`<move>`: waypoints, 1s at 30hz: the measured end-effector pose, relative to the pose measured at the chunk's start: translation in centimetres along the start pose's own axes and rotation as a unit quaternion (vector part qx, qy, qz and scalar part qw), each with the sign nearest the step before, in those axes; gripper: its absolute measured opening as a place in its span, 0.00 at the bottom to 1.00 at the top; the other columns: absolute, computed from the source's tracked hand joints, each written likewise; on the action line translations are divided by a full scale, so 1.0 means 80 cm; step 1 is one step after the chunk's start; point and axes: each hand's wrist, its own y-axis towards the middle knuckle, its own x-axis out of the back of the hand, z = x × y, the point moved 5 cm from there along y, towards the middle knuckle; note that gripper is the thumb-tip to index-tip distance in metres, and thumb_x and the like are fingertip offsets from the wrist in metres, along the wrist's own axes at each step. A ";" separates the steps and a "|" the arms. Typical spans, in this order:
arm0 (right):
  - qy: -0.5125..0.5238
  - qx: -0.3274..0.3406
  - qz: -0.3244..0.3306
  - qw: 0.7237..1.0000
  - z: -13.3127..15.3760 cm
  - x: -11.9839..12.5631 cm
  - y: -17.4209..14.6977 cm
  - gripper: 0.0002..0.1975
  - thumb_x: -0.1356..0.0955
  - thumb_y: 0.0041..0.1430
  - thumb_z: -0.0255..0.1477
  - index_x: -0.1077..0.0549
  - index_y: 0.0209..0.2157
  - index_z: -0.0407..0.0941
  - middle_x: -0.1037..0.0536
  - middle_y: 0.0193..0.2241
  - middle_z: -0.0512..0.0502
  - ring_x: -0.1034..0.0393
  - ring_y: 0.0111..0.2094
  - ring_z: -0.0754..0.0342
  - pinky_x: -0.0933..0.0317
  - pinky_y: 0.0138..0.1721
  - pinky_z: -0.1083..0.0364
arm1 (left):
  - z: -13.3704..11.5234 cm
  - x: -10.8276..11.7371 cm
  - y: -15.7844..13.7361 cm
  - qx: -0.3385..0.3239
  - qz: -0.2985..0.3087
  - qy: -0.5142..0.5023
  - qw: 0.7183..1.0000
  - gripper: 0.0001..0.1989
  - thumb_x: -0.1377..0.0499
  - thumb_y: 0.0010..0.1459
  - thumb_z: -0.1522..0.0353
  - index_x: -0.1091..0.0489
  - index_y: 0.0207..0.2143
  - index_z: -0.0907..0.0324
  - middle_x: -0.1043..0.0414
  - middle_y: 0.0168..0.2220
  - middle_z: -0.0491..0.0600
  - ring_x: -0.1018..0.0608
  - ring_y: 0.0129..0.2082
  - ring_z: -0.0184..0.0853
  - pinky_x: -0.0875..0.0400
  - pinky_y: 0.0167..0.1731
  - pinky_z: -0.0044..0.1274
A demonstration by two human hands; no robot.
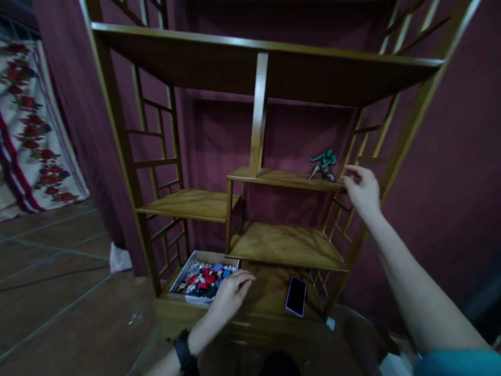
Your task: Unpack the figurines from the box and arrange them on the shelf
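A small figurine (324,166), green above and brownish below, crouches with one arm out on the upper right shelf (285,177). Just right of it, at the end of that shelf, is my right hand (363,189); thumb and fingers are bent and slightly apart, with nothing visible between them. Lower down, my left hand (231,293) hovers in front of the unit's bottom level, fingers loosely stretched to the right and holding nothing. Beside it, a white open box (177,284) contains many small mixed pieces (205,278), red, blue, purple and grey.
A dark-screened phone (296,296) lies on the bottom level. The wooden shelf unit has a left shelf (191,203), a lower right shelf (287,244), a vertical divider (259,115) and lattice sides. A maroon curtain (74,130) and floral cloth (43,136) hang at left.
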 end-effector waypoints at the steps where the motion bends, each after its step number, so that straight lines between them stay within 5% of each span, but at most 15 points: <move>1: 0.057 0.028 -0.023 0.998 0.009 0.008 -0.030 0.15 0.38 0.55 0.29 0.30 0.44 0.46 0.28 0.43 0.41 0.33 0.43 0.54 0.41 0.45 0.54 | 0.039 0.003 -0.019 0.055 -0.013 -0.007 0.998 0.09 0.44 0.50 0.68 0.24 0.31 0.52 0.24 0.34 0.49 0.24 0.37 0.39 0.32 0.40 0.27; 3: 0.141 0.009 0.004 0.990 0.016 0.006 -0.101 0.13 0.38 0.56 0.32 0.29 0.43 0.52 0.27 0.43 0.44 0.32 0.44 0.52 0.41 0.46 0.51 | 0.115 0.018 -0.056 0.161 -0.045 -0.030 0.985 0.07 0.43 0.48 0.68 0.24 0.28 0.55 0.24 0.30 0.50 0.24 0.34 0.39 0.31 0.37 0.27; 5: 0.196 -0.086 0.131 0.968 0.015 -0.024 -0.189 0.11 0.37 0.55 0.35 0.28 0.39 0.56 0.25 0.38 0.46 0.30 0.40 0.50 0.39 0.43 0.49 | 0.180 0.045 -0.088 0.247 -0.104 -0.058 0.962 0.07 0.42 0.45 0.67 0.25 0.26 0.58 0.25 0.26 0.50 0.25 0.32 0.39 0.32 0.33 0.26; 8: 0.280 -0.224 0.304 0.882 0.025 -0.094 -0.335 0.09 0.35 0.51 0.39 0.26 0.34 0.54 0.23 0.34 0.47 0.28 0.35 0.48 0.35 0.38 0.49 | 0.257 0.093 -0.121 0.338 -0.189 -0.083 0.918 0.09 0.41 0.41 0.66 0.26 0.26 0.61 0.27 0.23 0.49 0.26 0.27 0.37 0.33 0.26 0.23; 13: 0.378 -0.278 0.460 0.754 0.088 -0.233 -0.502 0.10 0.34 0.49 0.38 0.24 0.32 0.50 0.23 0.32 0.47 0.29 0.33 0.49 0.34 0.35 0.51 | 0.329 0.141 -0.119 0.386 -0.279 -0.104 0.873 0.11 0.42 0.41 0.68 0.27 0.29 0.65 0.28 0.22 0.48 0.28 0.23 0.32 0.36 0.23 0.20; 16: 0.378 -0.261 0.502 0.732 0.128 -0.314 -0.539 0.10 0.35 0.50 0.34 0.25 0.32 0.48 0.22 0.31 0.48 0.29 0.33 0.50 0.35 0.34 0.54 | 0.353 0.148 -0.100 0.421 -0.308 -0.103 0.847 0.12 0.42 0.43 0.69 0.27 0.31 0.65 0.27 0.23 0.49 0.27 0.23 0.33 0.35 0.23 0.21; 22: 0.306 -0.202 0.518 0.773 0.184 -0.461 -0.549 0.10 0.37 0.51 0.33 0.24 0.31 0.47 0.23 0.30 0.50 0.30 0.34 0.52 0.37 0.33 0.56 | 0.396 0.157 -0.068 0.459 -0.297 0.018 0.837 0.10 0.42 0.46 0.72 0.26 0.34 0.63 0.24 0.31 0.54 0.23 0.35 0.38 0.35 0.29 0.21; 26: 0.203 -0.152 0.543 0.801 0.205 -0.523 -0.557 0.10 0.38 0.53 0.29 0.24 0.28 0.47 0.22 0.30 0.49 0.31 0.34 0.53 0.41 0.35 0.58 | 0.435 0.151 -0.068 0.469 -0.261 0.058 0.842 0.12 0.43 0.47 0.71 0.26 0.37 0.62 0.24 0.35 0.58 0.24 0.39 0.42 0.35 0.32 0.23; 30: 0.105 -0.124 0.581 0.798 0.214 -0.562 -0.574 0.10 0.38 0.53 0.28 0.25 0.26 0.46 0.22 0.28 0.48 0.31 0.32 0.54 0.44 0.33 0.60 | 0.459 0.146 -0.069 0.477 -0.251 0.065 0.840 0.11 0.42 0.47 0.69 0.26 0.35 0.62 0.24 0.33 0.59 0.23 0.37 0.43 0.35 0.31 0.24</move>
